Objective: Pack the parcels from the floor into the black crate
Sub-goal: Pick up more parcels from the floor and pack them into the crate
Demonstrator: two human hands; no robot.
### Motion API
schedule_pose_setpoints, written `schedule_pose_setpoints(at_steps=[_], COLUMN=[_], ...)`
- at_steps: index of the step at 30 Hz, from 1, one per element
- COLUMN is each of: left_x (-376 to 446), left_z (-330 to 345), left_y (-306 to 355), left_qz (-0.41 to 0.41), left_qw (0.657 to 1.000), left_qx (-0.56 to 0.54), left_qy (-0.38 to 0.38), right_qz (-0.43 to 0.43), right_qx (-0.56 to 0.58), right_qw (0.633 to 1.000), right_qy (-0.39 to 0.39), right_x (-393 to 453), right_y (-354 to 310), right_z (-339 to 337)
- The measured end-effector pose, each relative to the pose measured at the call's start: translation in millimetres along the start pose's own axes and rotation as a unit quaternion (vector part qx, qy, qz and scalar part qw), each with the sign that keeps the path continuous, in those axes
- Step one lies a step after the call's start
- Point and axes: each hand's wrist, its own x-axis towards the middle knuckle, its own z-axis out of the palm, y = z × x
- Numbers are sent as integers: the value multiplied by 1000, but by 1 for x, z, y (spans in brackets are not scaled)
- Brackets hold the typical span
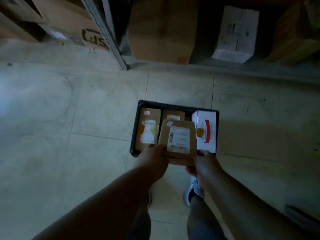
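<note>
In the head view, both hands hold one flat brown parcel [178,135] above the near edge of the black crate [136,129], which stands on the pale floor [69,118]. The left hand [153,157] clamps the parcel's near left corner, thumb on top. The right hand [201,163] grips its near right corner, fingers curled under the edge. The parcel reaches forward from the grip, its white label [178,138] facing up, tilted slightly, over the crate's middle. Inside the crate a brown parcel [147,129] lies at the left, another brown parcel [173,115] at the far middle, and a white box with a red mark [206,130] fills the right side. Cardboard boxes [162,28] stand along the far wall.
</note>
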Motion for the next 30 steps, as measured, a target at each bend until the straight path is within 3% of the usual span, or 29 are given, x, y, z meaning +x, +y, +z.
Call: schedule_pose_setpoints(at_steps=[4,8,13,17,21,25,30], left_x=[68,124,164,187,205,210,158], left_z=[41,73,101,114,113,101,68], left_y=[-22,-44,-72,-91,-95,-84,-51], left_qz=[-27,-50,-9,6,27,8,19], left_qw=[997,997,993,982,987,990,996], left_qx=[42,55,118,189,156,133,58], left_qy=[55,31,15,-8,11,-46,60], right_qz=[-6,1,-67,-69,-50,-37,-124], right_qx=[-35,-76,-191,-256,-309,-275,-317], right_qw=[999,997,977,964,950,961,940], right_qy=[14,30,63,29,18,-4,-26], right_x=[76,148,209,244,262,255,191], right_y=[5,23,50,56,50,35,6], right_z=[16,34,52,65,74,74,56])
